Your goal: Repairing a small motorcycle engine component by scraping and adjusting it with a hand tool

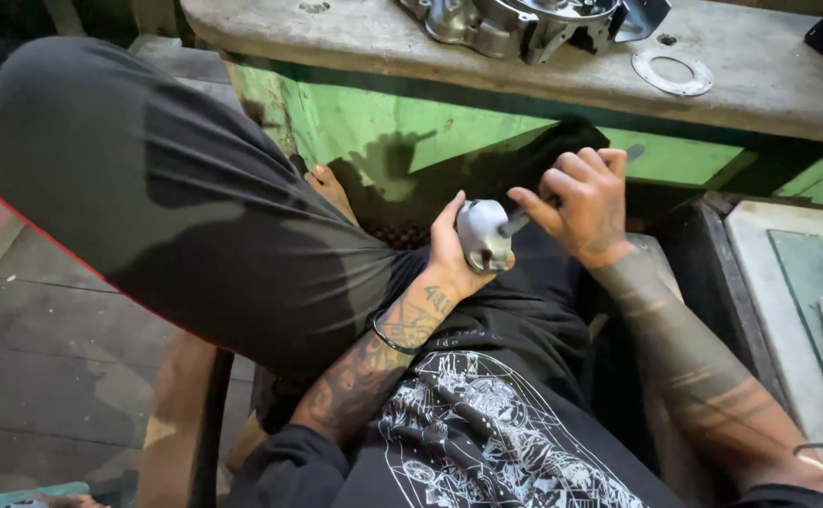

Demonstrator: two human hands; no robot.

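Black printed shirt [487, 442] fills the bottom of my view, tattooed forearms running up from it. Left hand [451, 252] is clamped around a small rounded silver metal part [482, 235], held over my lap in front of the green-fronted concrete surface [487, 47]. Right hand [583, 202] is closed on a thin dark rod-like tool [524, 218] poking into that part. Part looks rigid, smooth, probably slick; grip its body. Grey metal casting [515, 23] and flat ring [672, 72] sit above.
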